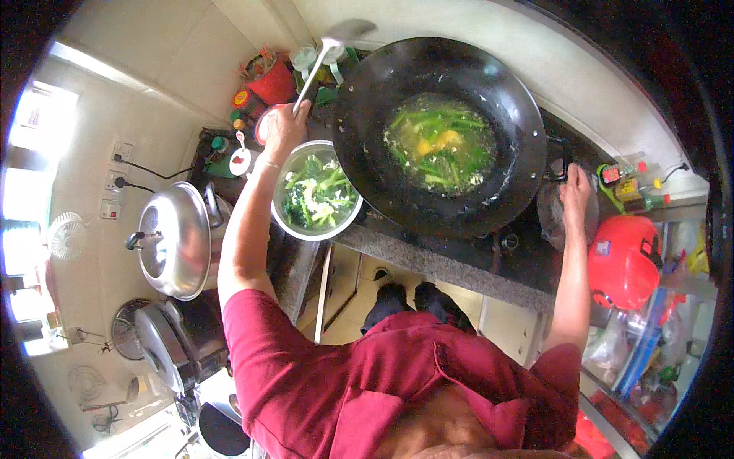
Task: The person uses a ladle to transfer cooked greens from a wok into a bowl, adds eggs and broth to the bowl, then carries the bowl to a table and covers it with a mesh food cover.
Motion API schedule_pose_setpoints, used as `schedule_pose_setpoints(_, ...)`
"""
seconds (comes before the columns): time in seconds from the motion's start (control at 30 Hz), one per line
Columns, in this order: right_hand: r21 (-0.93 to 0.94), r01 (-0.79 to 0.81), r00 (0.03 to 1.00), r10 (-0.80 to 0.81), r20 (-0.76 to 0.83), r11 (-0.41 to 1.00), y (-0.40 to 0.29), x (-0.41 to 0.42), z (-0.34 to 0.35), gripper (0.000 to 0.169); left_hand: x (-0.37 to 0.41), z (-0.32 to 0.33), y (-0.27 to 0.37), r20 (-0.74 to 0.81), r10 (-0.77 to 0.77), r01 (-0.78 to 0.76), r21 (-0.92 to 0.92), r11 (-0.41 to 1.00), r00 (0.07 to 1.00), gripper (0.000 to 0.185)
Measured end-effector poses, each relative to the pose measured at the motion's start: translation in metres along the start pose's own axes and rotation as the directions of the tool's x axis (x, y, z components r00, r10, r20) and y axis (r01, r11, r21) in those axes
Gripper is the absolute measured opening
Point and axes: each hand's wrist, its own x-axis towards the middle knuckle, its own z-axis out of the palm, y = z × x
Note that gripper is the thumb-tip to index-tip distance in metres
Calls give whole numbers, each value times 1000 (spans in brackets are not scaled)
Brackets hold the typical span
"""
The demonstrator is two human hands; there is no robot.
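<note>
My left hand [287, 129] is closed round the handle of a metal wok utensil [313, 74], raised at the wok's left; its blurred head could be a ladle or a turner. A large black wok [516, 74] holds green leafy vegetables [456, 117] in liquid, with some yellow pieces [441, 142] among them. My right hand [575, 189] grips the wok's side handle [561, 159] at the right. Close to the wok's left side, below my left hand, stands a round bowl [312, 236] of cooked greens with pale bits [318, 195].
Behind my left forearm are a red container of chopsticks [272, 83], jars and a small white dish [239, 162]. A big lidded metal pot [175, 241] stands at the left. Bottles [631, 186] and a red plastic container [625, 261] are at the right. The stone counter edge [436, 272] runs before me.
</note>
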Motion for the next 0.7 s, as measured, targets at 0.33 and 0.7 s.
schedule_pose_setpoints(0.33, -51, 146, 989, -146, 11, 988, 3, 31, 18, 35, 22, 20, -6, 196, -114, 202, -526, 826, 974, 35)
schedule_pose_setpoints(0.7, 125, 202, 961, -221, 166, 971, -25, 45, 20, 36, -111, -52, -1, 40, -193, 182, -553, 813, 980, 25)
